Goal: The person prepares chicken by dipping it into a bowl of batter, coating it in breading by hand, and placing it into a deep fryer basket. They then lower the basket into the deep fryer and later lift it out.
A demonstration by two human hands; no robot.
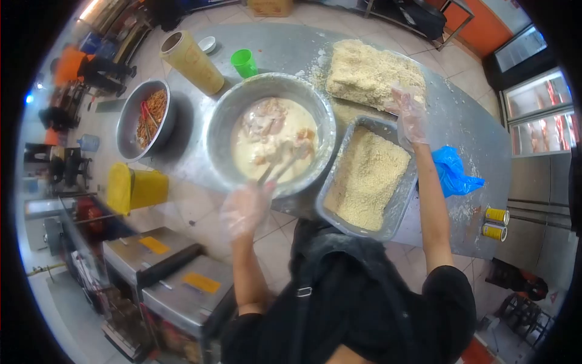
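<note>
As my left hand [247,209] holds tongs [275,163] in the bowl [330,124] of wet meat [267,117], my right hand [409,115] is loosely spread by the crumb pile [367,70]. From afar, I guess I'm grabbing some; lifting needs squeezing.

Pale tiled floor [448,57], steel table [273,37], glass-fronted fridge [539,112] at right, orange panel [465,25], bright light [89,8] upper left

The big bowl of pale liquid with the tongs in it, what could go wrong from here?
Pale liquid might drip from the tongs onto the crumbs in the neighbouring tub, clumping them. The left hand, gripping the tongs beside the bowl, could bump it.
</note>
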